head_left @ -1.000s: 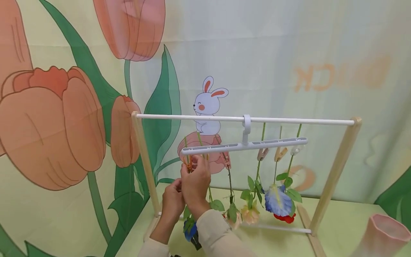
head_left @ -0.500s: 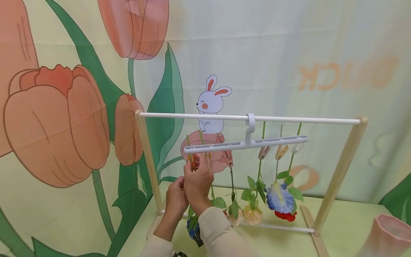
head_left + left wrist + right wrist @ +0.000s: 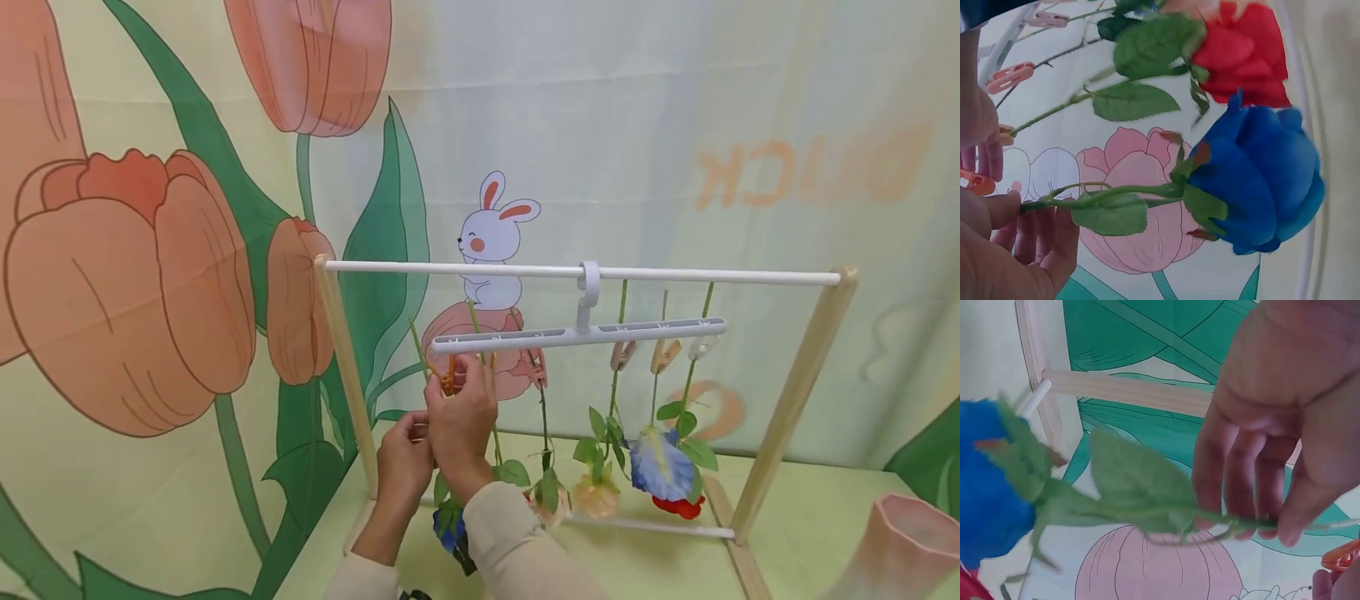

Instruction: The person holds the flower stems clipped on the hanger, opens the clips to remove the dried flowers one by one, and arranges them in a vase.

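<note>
My left hand (image 3: 405, 454) pinches the green stem of a blue rose (image 3: 1260, 181) between thumb and fingers. The flower hangs head down, a leaf (image 3: 1113, 212) beside its stem. Above it, my right hand (image 3: 461, 417) pinches an orange clip (image 3: 447, 383) under the left end of a grey hanger (image 3: 502, 340). The stem's top (image 3: 416, 333) leans out to the left of the hanger's end, beside the clip. In the right wrist view, the left hand (image 3: 1285, 425) fills the upper right, and the orange clip (image 3: 1341, 556) sits at the right edge near the right fingertips.
The hanger hooks onto the white bar (image 3: 712, 275) of a wooden-ended rack (image 3: 795, 408). Several other flowers hang upside down from clips, among them a red rose (image 3: 1244, 56), a light blue flower (image 3: 660, 467) and a peach flower (image 3: 596, 497). A pink vase (image 3: 900, 542) stands at right.
The top of the blue rose's stem has swung left, from behind the hanger to beyond its left end. Both hands stay nearly in place.
</note>
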Available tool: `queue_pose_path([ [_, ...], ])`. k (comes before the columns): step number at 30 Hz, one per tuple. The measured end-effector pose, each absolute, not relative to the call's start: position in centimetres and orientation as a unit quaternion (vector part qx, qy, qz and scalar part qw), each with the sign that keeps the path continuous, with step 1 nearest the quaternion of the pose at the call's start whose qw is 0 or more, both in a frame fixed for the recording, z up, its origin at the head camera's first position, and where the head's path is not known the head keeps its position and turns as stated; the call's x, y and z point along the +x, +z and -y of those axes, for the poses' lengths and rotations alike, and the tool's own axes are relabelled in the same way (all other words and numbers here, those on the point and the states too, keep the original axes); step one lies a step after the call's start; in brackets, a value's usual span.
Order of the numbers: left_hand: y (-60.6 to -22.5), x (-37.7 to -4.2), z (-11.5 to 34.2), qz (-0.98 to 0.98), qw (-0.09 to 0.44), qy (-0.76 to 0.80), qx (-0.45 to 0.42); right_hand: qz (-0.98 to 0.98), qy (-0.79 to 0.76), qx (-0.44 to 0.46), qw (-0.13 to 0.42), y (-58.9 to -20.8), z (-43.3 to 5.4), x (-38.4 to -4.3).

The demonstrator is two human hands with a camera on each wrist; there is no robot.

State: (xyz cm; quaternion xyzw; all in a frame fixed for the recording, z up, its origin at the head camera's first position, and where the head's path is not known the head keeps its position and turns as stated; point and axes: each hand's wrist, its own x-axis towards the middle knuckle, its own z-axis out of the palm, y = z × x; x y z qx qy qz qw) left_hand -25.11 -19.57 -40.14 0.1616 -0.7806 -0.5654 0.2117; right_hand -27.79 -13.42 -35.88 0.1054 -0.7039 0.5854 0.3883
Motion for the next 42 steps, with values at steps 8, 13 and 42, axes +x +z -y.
queue_pose_path([
  [8, -39.9, -24.2, 20.2, 0.775, 0.218, -0.576, 0.141, 0.705, 0.58, 0.11, 0.394, -35.9, 13.4, -27.9],
  [13, -39.2, -23.5, 20.4, 0.778, 0.238, -0.568, 0.126, 0.714, 0.568, 0.107, 0.396, -35.6, 13.4, -27.6],
  [42, -34.8, -19.0, 18.7, 0.88, 0.369, -0.295, -0.043, 0.696, 0.447, 0.243, 0.506, -35.5, 3.3, -24.9],
])
